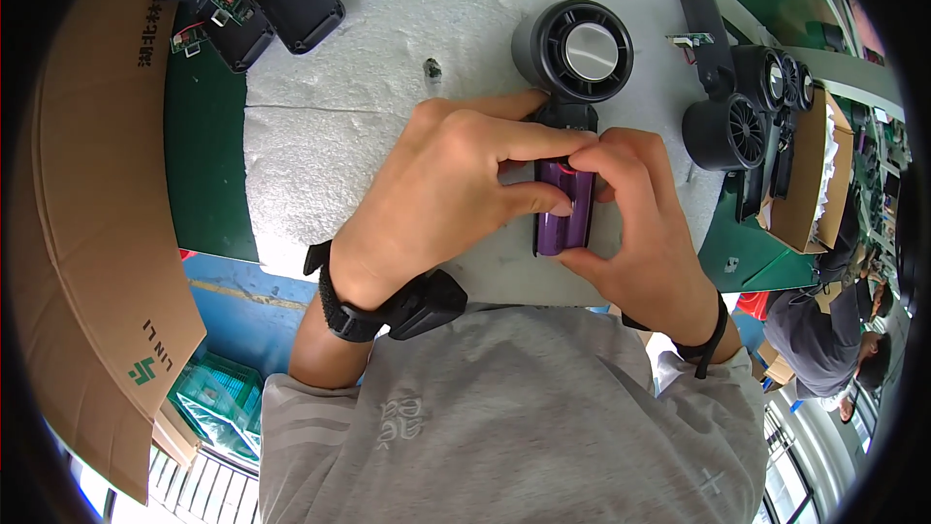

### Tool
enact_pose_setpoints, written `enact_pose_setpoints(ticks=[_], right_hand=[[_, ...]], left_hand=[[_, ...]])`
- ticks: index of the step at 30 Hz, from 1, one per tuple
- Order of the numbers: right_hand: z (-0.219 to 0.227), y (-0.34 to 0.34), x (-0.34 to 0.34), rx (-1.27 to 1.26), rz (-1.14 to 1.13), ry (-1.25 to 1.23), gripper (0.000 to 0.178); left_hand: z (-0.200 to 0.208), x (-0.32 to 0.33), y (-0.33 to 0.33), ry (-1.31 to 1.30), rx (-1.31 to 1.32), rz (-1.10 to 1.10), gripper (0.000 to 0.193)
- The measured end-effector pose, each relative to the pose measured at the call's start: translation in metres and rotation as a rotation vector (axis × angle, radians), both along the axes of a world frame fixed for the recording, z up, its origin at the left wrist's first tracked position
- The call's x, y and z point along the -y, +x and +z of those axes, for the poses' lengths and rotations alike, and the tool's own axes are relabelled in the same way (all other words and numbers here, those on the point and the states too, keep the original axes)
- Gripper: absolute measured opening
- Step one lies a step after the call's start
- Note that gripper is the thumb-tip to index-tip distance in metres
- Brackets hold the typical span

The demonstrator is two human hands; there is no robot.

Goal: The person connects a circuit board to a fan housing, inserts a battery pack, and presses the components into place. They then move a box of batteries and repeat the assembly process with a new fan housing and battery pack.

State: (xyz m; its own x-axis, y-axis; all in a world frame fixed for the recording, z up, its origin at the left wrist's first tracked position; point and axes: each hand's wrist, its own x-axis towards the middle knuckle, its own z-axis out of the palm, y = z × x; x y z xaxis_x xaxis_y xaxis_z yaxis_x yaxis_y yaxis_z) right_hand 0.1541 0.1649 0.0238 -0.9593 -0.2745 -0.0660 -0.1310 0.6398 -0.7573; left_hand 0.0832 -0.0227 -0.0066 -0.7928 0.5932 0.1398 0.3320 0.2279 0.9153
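1. Hands: L hand [441, 180] & R hand [648, 233] both in contact w/ purple twin-cyl. pack [564, 229]. Grip narrow both sides: L thumb on pack's upper face, R index tip at far end, R thumb at near end.
2. Location: pack lies in a black handle, between the hands, over white foam sheet [320, 160], R of ctr. Black fan head [589, 52] w/ silver hub at handle's far end, face up.
3. Key relation: pack's long axis runs approx. fore-aft, near end toward wearer, far end toward fan head. Neither hand nearer; both touching. R hand spans pack lengthwise; L comes across from the side.
4. Pose, L: palm down, wrist low L, index extended across handle's far part, another finger by fan neck, thumb tucked under index.
5. Pose, R: index & thumb curved in a C, back of hand outward, wrist low R. Remaining R fingers partly hidden; contact can't be confirmed.
6. Detail: small red item [565, 167] at pack's far end, btwn. fingertips; type unclear.
7. Surrounds: black housings [301, 5] w/ green PCBs [230, 6] upper L; addl. fan units [732, 131] R, near open carton [807, 180].
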Motion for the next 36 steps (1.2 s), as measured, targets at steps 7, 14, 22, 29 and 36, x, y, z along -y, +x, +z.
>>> enact_pose_setpoints(ticks=[7, 14, 22, 29, 36], right_hand=[[-0.001, 0.002, -0.005, -0.063, 0.102, 0.038, 0.072], [-0.007, 0.012, -0.005, -0.118, 0.119, 0.015, 0.072], [0.002, 0.011, 0.002, -0.228, 0.147, 0.15, 0.071], [0.016, -0.02, 0.007, -0.228, 0.229, 0.233, 0.066], [0.024, -0.113, 0.043, -0.576, -0.171, 0.325, 0.053]], left_hand=[[0.009, 0.0, 0.001, 0.025, 0.089, 0.016, 0.047], [0.007, 0.004, 0.005, 0.018, 0.092, 0.008, 0.048], [0.007, 0.006, 0.006, 0.031, 0.072, 0.005, 0.048], [0.007, 0.011, 0.008, 0.057, -0.007, 0.246, 0.048], [0.005, 0.018, 0.003, 0.101, -0.132, 0.614, 0.038]])
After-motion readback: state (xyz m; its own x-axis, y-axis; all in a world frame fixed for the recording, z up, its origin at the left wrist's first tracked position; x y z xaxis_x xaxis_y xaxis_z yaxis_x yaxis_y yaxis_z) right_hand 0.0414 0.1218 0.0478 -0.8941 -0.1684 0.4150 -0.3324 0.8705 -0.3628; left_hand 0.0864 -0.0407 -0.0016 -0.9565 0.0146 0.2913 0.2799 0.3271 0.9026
